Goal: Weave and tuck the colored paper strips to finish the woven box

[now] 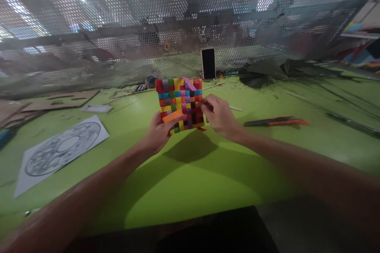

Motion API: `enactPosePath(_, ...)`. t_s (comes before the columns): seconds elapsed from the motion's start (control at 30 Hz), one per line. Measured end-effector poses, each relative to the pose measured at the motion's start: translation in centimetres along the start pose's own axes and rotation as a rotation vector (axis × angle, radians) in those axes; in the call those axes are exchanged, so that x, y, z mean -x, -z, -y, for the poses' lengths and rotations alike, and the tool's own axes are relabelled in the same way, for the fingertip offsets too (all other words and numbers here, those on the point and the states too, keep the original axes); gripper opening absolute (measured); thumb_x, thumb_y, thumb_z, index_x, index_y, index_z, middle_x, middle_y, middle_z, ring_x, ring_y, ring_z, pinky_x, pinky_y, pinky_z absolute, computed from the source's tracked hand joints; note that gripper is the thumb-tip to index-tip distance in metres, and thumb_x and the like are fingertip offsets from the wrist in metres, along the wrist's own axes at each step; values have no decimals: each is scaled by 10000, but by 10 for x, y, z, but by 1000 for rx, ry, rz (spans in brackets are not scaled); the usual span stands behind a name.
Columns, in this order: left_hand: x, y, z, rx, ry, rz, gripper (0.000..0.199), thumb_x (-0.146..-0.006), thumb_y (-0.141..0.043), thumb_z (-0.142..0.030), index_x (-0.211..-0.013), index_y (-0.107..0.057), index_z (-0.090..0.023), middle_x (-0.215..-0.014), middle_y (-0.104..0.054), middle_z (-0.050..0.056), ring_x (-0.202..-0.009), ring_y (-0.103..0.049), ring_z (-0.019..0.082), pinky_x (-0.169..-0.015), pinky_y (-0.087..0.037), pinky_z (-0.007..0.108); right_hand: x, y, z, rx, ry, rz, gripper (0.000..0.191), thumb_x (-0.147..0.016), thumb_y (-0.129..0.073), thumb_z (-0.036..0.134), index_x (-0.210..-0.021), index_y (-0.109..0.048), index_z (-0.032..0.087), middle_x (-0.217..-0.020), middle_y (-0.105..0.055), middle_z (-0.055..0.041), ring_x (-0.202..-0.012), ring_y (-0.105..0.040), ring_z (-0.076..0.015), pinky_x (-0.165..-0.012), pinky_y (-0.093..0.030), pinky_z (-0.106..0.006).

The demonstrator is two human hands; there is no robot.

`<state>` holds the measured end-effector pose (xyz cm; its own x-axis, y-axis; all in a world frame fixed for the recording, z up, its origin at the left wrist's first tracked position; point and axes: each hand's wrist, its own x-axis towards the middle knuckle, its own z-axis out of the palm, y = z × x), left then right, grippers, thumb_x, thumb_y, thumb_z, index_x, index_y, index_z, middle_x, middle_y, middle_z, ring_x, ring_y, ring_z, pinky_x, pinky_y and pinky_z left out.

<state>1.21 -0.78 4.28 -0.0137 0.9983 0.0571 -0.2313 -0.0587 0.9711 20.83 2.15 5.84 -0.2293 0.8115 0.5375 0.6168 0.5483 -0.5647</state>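
A square mat woven from bright coloured strips point(180, 104) is held up above the green table. My left hand point(158, 132) grips its lower left corner, the thumb over the front where an orange strip point(173, 116) sticks out. At the right edge of the mat, my right hand point(219, 114) pinches with its fingertips what looks like a dark red strip end. A purple strip point(190, 84) slants loose at the top, and a red end hangs from the bottom. The far side of the mat is hidden.
A box cutter point(276, 121) lies right, near a dark pen point(353, 123). Left is a printed sheet point(63, 148), with cardboard point(59, 101) behind. At the back a phone-like device point(208, 63) stands before a perforated metal screen point(124, 39); dark green leaves point(267, 73) lie back right.
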Motion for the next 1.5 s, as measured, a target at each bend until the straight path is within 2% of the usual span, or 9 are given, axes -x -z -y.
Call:
enactPosePath(0.23,2,3,7,-65,-19,65,302,-665,-908,-263,-907,-731,-229,-1010,-788,62,-1130,-716,308,-1010,-597,430,3,-7,0,-46,-10,-5,174,-952,-551,161,-781,-542,192,-855,-589,-59,-754,-516,-187,-711,-386,-329)
enactPosePath(0.33,1,4,8,-65,-41,81,279,-677,-910,-296,-890,-744,-226,-995,-788,69,-1146,-708,327,-1020,-593,461,0,-5,-2,-64,0,57,192,-994,-524,180,-808,-571,184,-857,-590,-57,-750,-521,-176,-705,-395,-314)
enactPosePath(0.6,-6,10,17,-86,-106,59,447,-743,-885,-381,-1099,-727,-161,-1124,-778,114,-1132,-717,301,-1072,-549,493,-5,7,2,156,36,218,191,-1011,-474,111,-948,-655,118,-925,-640,-96,-766,-542,-181,-707,-405,-318)
enactPosePath(0.8,-5,9,12,-169,-137,103,316,-754,-870,-362,-998,-768,-188,-1098,-786,91,-1156,-704,316,-1073,-549,491,-3,11,6,299,42,205,205,-1002,-485,97,-992,-689,123,-1001,-674,-109,-754,-563,-179,-685,-395,-317)
enactPosePath(0.97,-3,7,4,-219,-145,179,283,-697,-906,-348,-884,-762,-192,-1034,-788,91,-1165,-692,346,-1075,-552,487,-4,9,4,102,-16,100,150,-968,-616,188,-841,-676,137,-851,-670,-76,-729,-575,-175,-664,-398,-310)
enactPosePath(1.07,-2,5,3,-131,-64,88,297,-679,-920,-293,-897,-738,-203,-1060,-775,97,-1179,-690,334,-1033,-584,453,-8,11,0,-122,-70,84,190,-923,-687,245,-768,-624,157,-728,-637,-28,-631,-550,-142,-603,-402,-290)
enactPosePath(1.23,-2,-1,0,39,58,-6,343,-751,-859,-254,-1047,-708,-172,-1060,-774,115,-1070,-741,303,-910,-635,445,-13,17,-4,-385,-78,200,170,-933,-631,201,-773,-581,174,-673,-597,12,-523,-560,-104,-529,-437,-261)
enactPosePath(1.33,-3,-1,-1,102,112,-20,381,-721,-867,-205,-1059,-700,-151,-1011,-784,116,-1013,-756,291,-897,-634,441,-10,14,-5,-443,-102,147,191,-947,-617,206,-767,-558,183,-659,-568,24,-498,-547,-99,-506,-427,-258)
enactPosePath(1.5,-2,4,5,15,142,-16,420,-728,-889,-287,-1075,-677,-181,-1104,-775,123,-1086,-735,304,-925,-608,462,0,4,-1,-385,-98,53,180,-935,-641,221,-773,-573,180,-722,-595,-7,-615,-551,-129,-605,-442,-292)
